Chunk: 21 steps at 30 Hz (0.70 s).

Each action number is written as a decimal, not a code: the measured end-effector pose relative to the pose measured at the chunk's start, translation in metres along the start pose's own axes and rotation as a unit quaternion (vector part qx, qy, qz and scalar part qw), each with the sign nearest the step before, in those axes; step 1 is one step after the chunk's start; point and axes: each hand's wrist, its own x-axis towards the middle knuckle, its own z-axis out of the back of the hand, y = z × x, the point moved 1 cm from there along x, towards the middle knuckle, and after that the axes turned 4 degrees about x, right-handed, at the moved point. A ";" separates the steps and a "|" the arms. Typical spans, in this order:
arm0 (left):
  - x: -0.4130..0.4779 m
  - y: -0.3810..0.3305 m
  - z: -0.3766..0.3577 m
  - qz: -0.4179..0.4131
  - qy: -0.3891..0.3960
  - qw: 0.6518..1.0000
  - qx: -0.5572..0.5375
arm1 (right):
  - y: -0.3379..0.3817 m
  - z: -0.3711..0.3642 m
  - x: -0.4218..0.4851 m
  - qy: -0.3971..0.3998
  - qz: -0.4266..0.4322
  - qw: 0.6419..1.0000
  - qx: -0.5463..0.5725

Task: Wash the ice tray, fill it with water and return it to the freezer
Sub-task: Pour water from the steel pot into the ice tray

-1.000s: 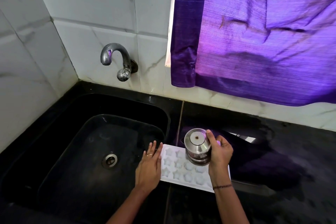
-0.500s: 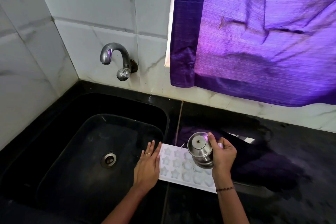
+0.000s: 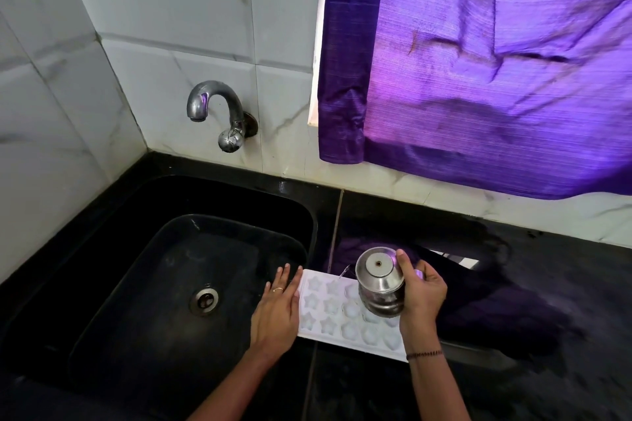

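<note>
the steel pot (image 3: 379,284) is tipped further over than a sec ago, its base now facing the cam, and it has shifted toward the far left part of the ice tray (image 3: 333,309). a thin stream of water (image 3: 343,271) now leaves its rim and lands near the tray's far edge. so the fill step is under way; looks like washing is done, freezer trip still to come. judging by the shine, several cells nearer the person already hold water, but can't tell exactly which.

right hand (image 3: 422,294) is wrapped round the pot's side, fingers curled, thumb up by the base, pinching it firmly. left hand (image 3: 277,313) lies flat, fingers together, pressed on the tray's left end and the sink lip, steadying it.

the tray sits on the black counter (image 3: 547,335), just right of the sink (image 3: 191,284), its left end touching the sink edge.

counts: 1 tray, approx 3 rows of cells visible, star-shaped on the left and rounder ones to the right, total unclear since pot + hand cover some. 1 pot. 1 tap (image 3: 219,113), no water seen running. 1 drain (image 3: 204,300). 1 purple curtain (image 3: 478,61). 1 ring on the left hand, 1 bracelet (image 3: 424,354) on the right wrist.
</note>
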 end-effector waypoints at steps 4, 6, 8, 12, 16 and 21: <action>0.001 -0.001 0.001 0.003 -0.003 1.000 -0.008 | -0.001 0.003 0.003 -0.003 -0.032 0.999 0.041; 0.000 -0.002 0.001 0.002 -0.002 1.000 -0.003 | 0.000 0.005 0.004 -0.002 -0.030 0.998 0.051; 0.000 -0.001 0.001 0.000 -0.001 1.000 0.004 | 0.002 0.008 0.005 -0.001 -0.022 0.999 0.042; -0.001 0.000 0.002 0.004 -0.005 1.000 0.002 | 0.006 0.016 0.008 -0.002 0.006 1.000 0.016; 0.000 -0.001 0.002 0.000 -0.011 1.000 0.008 | 0.009 0.019 0.009 0.008 0.040 0.999 -0.012; 0.000 -0.003 0.003 -0.005 -0.013 1.000 0.027 | 0.003 0.020 0.007 0.012 0.040 0.999 -0.027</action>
